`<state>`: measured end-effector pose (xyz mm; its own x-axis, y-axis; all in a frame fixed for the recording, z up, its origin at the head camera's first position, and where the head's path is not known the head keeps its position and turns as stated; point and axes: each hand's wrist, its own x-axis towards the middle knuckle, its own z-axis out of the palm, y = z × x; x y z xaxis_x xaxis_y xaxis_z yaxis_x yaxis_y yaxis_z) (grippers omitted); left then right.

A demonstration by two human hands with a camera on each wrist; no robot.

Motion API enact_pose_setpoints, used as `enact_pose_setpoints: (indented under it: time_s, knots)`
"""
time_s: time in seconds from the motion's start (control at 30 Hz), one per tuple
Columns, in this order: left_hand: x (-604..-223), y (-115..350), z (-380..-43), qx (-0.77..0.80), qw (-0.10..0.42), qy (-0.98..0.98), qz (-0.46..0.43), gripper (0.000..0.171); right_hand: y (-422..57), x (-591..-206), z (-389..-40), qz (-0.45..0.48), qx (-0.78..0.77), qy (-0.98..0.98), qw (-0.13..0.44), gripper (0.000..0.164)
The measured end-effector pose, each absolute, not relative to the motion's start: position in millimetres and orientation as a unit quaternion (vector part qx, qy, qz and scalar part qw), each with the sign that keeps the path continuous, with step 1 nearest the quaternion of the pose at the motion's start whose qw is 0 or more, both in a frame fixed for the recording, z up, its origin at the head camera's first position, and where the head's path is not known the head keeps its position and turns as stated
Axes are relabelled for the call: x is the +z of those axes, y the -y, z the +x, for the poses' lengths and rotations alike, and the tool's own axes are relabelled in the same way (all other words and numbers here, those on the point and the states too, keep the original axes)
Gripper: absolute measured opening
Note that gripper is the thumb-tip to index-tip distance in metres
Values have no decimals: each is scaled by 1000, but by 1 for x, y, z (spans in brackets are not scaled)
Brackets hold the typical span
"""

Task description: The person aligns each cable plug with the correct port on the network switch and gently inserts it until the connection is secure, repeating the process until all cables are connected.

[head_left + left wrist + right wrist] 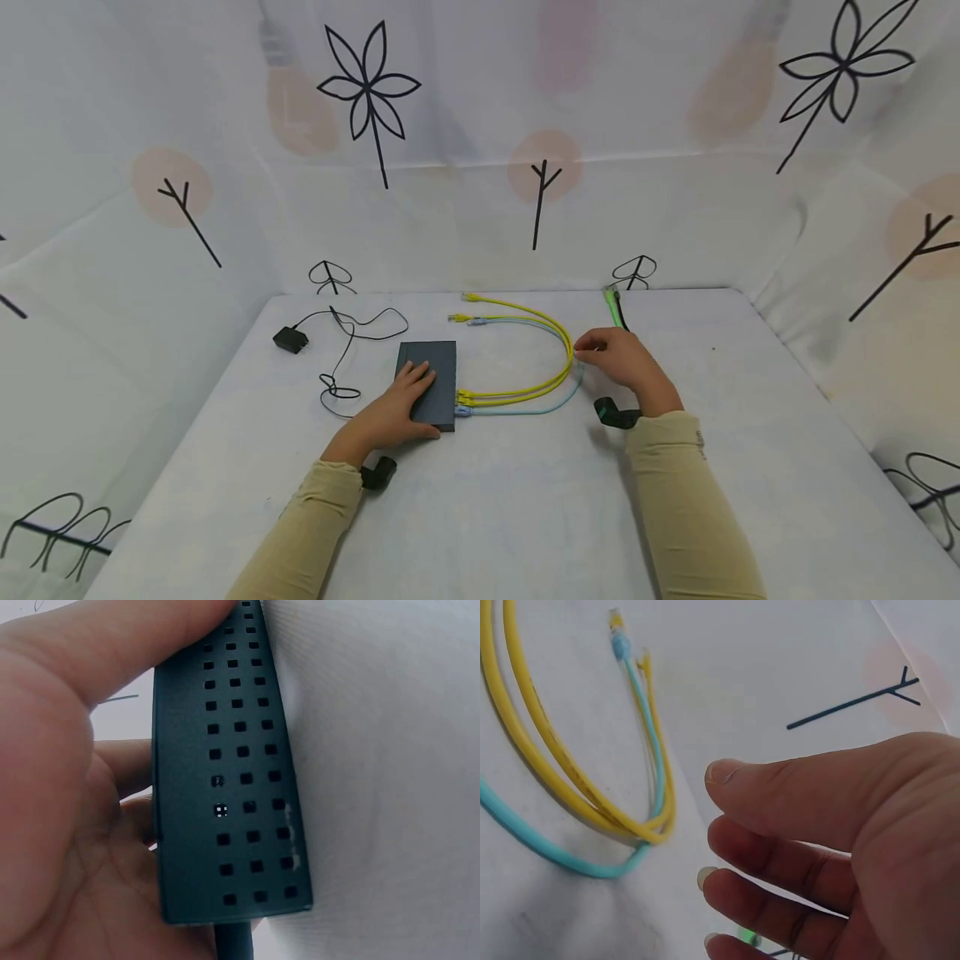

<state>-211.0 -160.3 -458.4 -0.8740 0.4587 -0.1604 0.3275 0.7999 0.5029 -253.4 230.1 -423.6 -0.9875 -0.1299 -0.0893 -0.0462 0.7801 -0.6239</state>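
Note:
A dark grey network switch lies on the table, its row of square vent holes filling much of the left wrist view. My left hand rests on it, fingers laid across the top and thumb along the near edge. Yellow network cables and a light-blue network cable run from its right side and curve back to loose plugs. Beside that bend is my right hand. In the right wrist view, the thumb and fingertips are apart with nothing between them.
A black power adapter with a tangled black cord lies left of the switch. Green and black cable ends lie at the table's back edge, beyond my right hand. Printed white cloth hangs behind the table.

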Motion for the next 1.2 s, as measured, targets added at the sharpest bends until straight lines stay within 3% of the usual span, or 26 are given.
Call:
enact_pose_setpoints:
  time_s: [1.2]
  knots:
    - [-457,160,-210,235,140,-940,203,98,-261,-422,-252,35,-271,-957,101,36]
